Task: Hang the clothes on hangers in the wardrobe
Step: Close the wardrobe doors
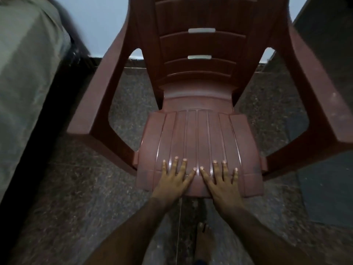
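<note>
A maroon plastic armchair (198, 131) stands in front of me, its ribbed seat bare. My left hand (174, 178) lies flat on the front edge of the seat with fingers straight and spread. Beside it, my right hand (222, 181) rests flat on the same edge, fingers straight too. Neither hand holds anything. No clothes, hangers or wardrobe show in the head view.
A bed with a grey-green sheet (28, 73) runs along the left on a dark frame. The floor is dark speckled stone (86, 197). A pale wall (107, 25) stands behind the chair. A dark panel (328, 44) fills the right side. My bare foot (204, 240) shows below the seat.
</note>
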The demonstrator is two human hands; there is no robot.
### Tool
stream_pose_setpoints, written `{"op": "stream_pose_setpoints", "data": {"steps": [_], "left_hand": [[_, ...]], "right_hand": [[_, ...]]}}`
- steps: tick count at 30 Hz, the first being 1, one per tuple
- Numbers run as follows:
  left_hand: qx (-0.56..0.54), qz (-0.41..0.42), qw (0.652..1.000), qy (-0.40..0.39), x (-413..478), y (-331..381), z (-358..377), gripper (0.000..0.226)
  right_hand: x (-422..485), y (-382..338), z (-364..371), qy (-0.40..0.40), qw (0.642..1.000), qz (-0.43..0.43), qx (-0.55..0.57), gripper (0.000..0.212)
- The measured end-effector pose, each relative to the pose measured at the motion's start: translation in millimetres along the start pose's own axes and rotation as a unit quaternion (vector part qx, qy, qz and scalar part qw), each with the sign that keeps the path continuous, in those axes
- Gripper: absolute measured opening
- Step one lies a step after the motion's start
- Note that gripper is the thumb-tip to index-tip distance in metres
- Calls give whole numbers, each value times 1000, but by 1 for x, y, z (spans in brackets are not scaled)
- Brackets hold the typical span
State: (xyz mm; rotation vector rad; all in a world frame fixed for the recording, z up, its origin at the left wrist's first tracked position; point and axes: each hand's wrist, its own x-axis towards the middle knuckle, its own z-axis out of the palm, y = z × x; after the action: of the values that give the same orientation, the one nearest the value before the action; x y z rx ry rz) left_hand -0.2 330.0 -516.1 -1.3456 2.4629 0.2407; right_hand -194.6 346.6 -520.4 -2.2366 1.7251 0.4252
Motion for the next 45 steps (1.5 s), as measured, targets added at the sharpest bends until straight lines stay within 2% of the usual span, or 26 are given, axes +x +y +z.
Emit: {"op": "stream_pose_setpoints", "data": {"steps": [4,8,14,19,25,28,32,36,38,42,45], "left_hand": [[36,-17,999,21,63,-26,-15,87],[34,-42,998,14,123,-64,-27,96],[21,-74,997,12,183,-102,-59,91],[13,-85,996,-2,213,-121,-71,96],[18,-95,995,-16,245,-140,-85,104],[14,-90,996,-12,260,-155,-92,97],[2,-76,997,-2,266,-163,-92,81],[-20,-71,997,-7,267,-164,-91,79],[-15,-71,997,-11,271,-166,-89,83],[-22,-64,997,-39,270,-170,-90,93],[-38,-48,995,-84,270,-168,-100,93]], "right_hand": [[60,27,-21,23,1000,-5,-13,104],[125,44,-37,75,997,0,-12,87],[198,61,-65,81,997,0,-15,103],[233,75,-82,70,997,-13,-11,98],[272,86,-101,41,999,-9,-11,128],[292,89,-108,31,999,-3,-10,135],[297,87,-114,22,1000,4,-11,118],[293,86,-125,5,1000,0,-19,101],[296,86,-125,6,1000,8,-22,102],[296,85,-136,-48,999,0,-8,95],[291,84,-149,-83,997,-4,-11,100]]}}
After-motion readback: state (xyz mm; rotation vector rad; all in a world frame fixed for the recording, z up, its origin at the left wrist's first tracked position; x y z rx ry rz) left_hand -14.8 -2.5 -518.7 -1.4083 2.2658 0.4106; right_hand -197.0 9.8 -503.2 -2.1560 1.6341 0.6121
